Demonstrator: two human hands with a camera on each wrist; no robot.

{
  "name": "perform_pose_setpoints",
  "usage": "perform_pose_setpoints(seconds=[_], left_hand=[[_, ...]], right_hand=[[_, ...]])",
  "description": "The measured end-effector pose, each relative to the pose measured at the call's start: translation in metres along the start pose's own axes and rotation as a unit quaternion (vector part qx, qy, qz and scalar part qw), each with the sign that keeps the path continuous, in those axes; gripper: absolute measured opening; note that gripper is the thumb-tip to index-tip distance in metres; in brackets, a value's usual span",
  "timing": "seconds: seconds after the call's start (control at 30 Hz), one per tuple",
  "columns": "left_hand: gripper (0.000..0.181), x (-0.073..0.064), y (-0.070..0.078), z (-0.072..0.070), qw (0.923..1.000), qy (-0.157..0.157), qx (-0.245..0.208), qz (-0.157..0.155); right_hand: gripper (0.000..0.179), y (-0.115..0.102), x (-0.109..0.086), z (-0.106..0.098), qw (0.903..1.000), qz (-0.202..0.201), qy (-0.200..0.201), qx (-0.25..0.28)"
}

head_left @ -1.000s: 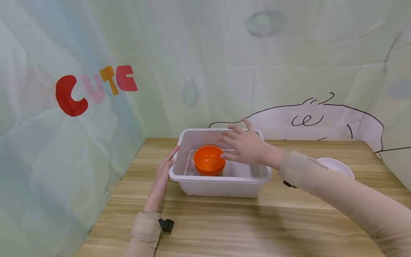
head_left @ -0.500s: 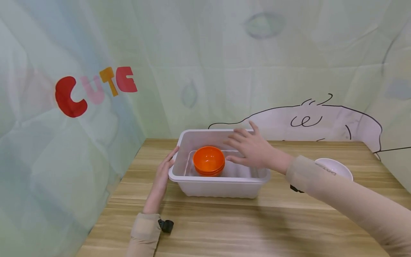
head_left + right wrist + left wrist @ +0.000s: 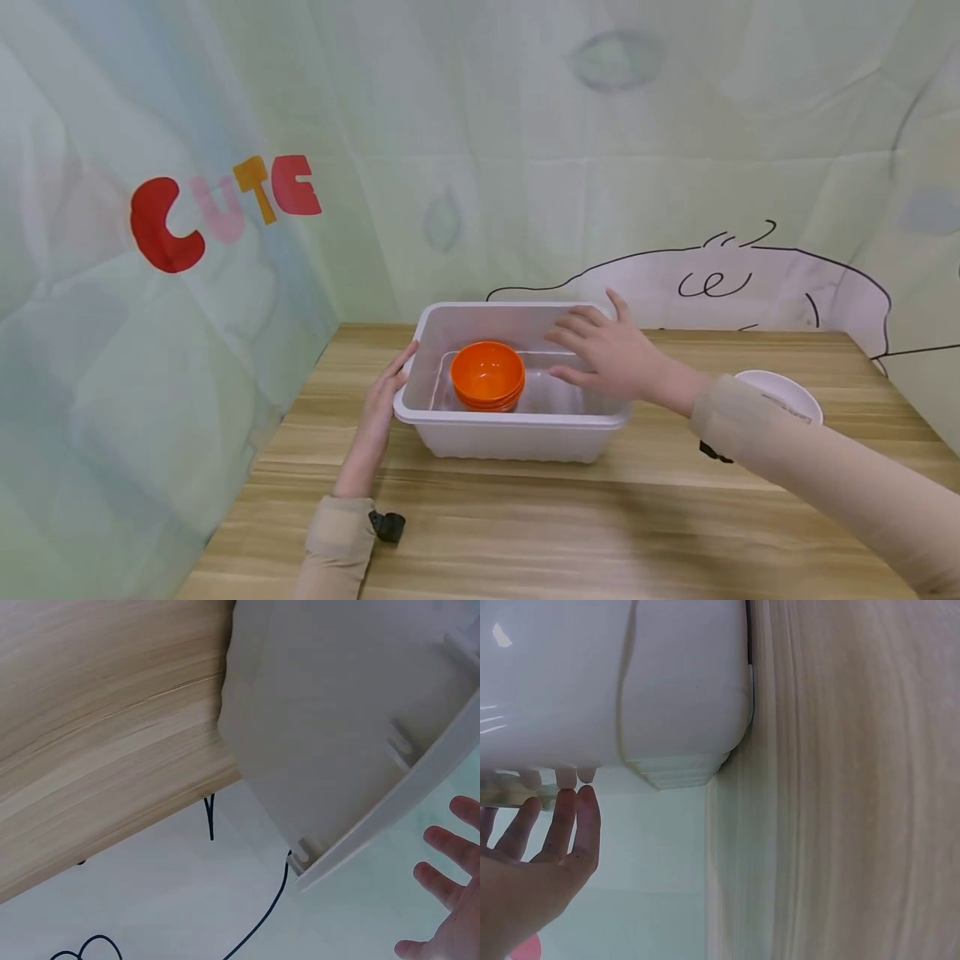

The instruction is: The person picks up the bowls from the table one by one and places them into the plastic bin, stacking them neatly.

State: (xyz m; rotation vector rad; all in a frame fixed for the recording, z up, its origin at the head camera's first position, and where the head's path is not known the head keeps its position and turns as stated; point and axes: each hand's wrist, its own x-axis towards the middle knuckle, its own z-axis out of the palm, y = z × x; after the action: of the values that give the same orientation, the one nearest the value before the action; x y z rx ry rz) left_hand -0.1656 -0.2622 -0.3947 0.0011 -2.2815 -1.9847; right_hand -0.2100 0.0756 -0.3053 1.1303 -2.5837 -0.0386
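A white plastic bin [image 3: 517, 440] stands on the wooden table. Inside, left of its middle, sits a nested stack of orange bowls [image 3: 487, 372]. At the bin's left side is my left hand [image 3: 381, 400], its fingertips against the outer wall just under the rim. The left wrist view shows those fingers [image 3: 559, 825] stretched out toward the wall. Over the right part of the bin hovers my right hand [image 3: 611, 354], fingers spread and nothing in it. In the right wrist view, the spread fingers [image 3: 454, 847] appear beyond the bin's rim.
To the right, a white dish [image 3: 783, 392] lies on the table [image 3: 525, 533], partly covered by the right sleeve [image 3: 810, 475]. A printed cloth backdrop [image 3: 465, 150] rises behind and at the left. Dark cables [image 3: 277, 900] show past the table edge in the right wrist view.
My right hand has moved to the right over the bin, away from the orange bowls. My left hand, the bin and the bowls have stayed in place.
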Motion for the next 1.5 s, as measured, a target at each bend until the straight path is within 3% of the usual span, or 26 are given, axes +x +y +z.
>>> perform_pose_setpoints(seconds=[0.27,0.8,1.5], left_hand=[[0.047,-0.001,0.000,0.000,1.0000,0.000,-0.005,-0.004],[0.047,-0.001,0.000,0.000,1.0000,0.001,-0.002,-0.006],[0.047,0.000,-0.002,-0.001,1.0000,-0.003,-0.008,0.005]], right_hand=[[0.053,0.008,-0.009,0.003,0.9998,0.013,0.017,0.005],[0.053,0.024,-0.023,0.009,0.9971,0.069,0.008,0.031],[0.041,0.044,-0.053,0.026,0.9852,0.094,0.136,0.045]])
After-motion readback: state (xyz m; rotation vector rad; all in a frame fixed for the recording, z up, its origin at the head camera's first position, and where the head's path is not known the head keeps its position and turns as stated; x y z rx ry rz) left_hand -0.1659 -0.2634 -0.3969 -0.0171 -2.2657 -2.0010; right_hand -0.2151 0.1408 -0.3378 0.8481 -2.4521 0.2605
